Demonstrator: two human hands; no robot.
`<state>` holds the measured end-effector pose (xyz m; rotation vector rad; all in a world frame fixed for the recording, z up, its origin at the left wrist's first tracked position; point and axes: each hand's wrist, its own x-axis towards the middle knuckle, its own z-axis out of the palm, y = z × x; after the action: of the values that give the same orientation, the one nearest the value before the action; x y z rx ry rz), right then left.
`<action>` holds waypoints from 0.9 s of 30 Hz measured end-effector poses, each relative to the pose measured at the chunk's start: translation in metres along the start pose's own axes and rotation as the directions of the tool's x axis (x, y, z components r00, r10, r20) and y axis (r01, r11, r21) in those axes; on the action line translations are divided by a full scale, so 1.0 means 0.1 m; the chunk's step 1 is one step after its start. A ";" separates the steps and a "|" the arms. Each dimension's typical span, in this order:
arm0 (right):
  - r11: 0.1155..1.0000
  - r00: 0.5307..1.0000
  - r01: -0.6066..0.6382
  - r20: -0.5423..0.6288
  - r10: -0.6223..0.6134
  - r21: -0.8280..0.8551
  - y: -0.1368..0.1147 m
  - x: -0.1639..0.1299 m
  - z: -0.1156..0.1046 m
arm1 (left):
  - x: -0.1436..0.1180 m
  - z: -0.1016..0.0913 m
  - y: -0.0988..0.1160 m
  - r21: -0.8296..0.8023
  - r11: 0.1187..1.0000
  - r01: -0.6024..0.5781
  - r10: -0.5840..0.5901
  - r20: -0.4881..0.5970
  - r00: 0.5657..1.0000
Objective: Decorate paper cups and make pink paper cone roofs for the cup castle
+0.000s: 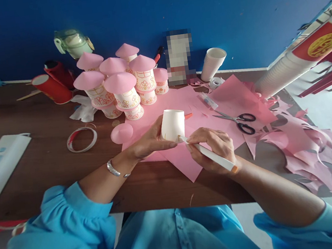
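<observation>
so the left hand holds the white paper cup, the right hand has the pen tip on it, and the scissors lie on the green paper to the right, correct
Not quite: the paper is pink, not green. The head view shows the left hand holding the white paper cup, the right hand putting the pen tip to it, and the scissors lying on pink paper to the right.

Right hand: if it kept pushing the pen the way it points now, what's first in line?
The right hand aims its pen up and left, with the tip at the base of the white paper cup in the left hand. It would meet the cup first; contact looks already made, though depth is unclear.
</observation>
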<state>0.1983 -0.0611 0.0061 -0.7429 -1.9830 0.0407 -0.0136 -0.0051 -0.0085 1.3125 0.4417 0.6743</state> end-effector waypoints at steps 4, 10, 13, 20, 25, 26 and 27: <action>1.000 1.000 -0.001 -0.005 0.001 -0.001 0.00 0.00 0.00 | 0.00 0.00 0.00 -0.006 1.000 -0.008 0.008 -0.011 1.000; 1.000 1.000 -0.005 -0.001 0.005 0.002 -0.01 0.00 0.00 | -0.01 0.00 -0.03 -0.033 0.999 -0.005 0.005 -0.016 1.000; 1.000 1.000 -0.009 0.000 0.009 0.005 -0.01 0.00 0.00 | 0.00 -0.01 -0.05 -0.031 0.999 -0.014 0.013 -0.017 1.000; 1.000 1.000 -0.002 -0.006 0.002 0.009 -0.01 0.01 0.01 | -0.01 -0.01 -0.03 -0.014 1.000 0.001 -0.001 -0.008 1.000; 1.000 1.000 0.005 -0.001 -0.005 0.013 -0.01 0.01 0.01 | -0.01 0.00 -0.01 0.005 1.000 -0.006 0.007 -0.022 1.000; 1.000 1.000 0.008 -0.002 -0.008 0.019 -0.01 0.01 0.01 | 0.00 -0.01 -0.01 0.017 1.000 -0.009 0.009 -0.027 1.000; 1.000 1.000 0.009 0.001 -0.009 0.025 -0.01 0.01 0.00 | 0.00 -0.01 -0.01 0.030 1.000 -0.009 0.010 -0.034 0.999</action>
<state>0.1968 -0.0615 0.0073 -0.7179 -1.9838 0.0605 -0.0143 -0.0044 -0.0093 1.3335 0.4749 0.7018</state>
